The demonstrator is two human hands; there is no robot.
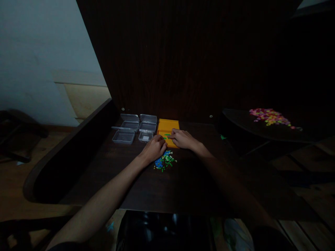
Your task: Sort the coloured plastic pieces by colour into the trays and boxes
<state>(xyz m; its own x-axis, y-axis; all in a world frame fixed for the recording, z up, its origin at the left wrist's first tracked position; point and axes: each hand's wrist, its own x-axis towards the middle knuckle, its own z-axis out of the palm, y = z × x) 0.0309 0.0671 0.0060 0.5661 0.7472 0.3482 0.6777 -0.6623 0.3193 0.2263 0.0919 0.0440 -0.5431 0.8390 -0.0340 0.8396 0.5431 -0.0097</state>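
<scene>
A yellow-orange open box (169, 122) lies on the dark desk with a few small green pieces (166, 135) in it. My right hand (183, 138) reaches over the box's right side, its fingers bent and closed, the fingertips at the green pieces. At the box's near left corner rests my left hand (155, 148), curled, with its fingertips at the box edge. Whatever either hand pinches is too small and dark to make out. Just below my left hand sits a loose pile of tiny blue, green, white and yellow pieces (165, 160).
Several clear plastic boxes with raised lids, among them a front left box (123, 137), stand left of the yellow one. A heap of pink and yellow pieces (270, 116) lies on a side shelf at right. A raised panel (65, 184) borders the desk's left side.
</scene>
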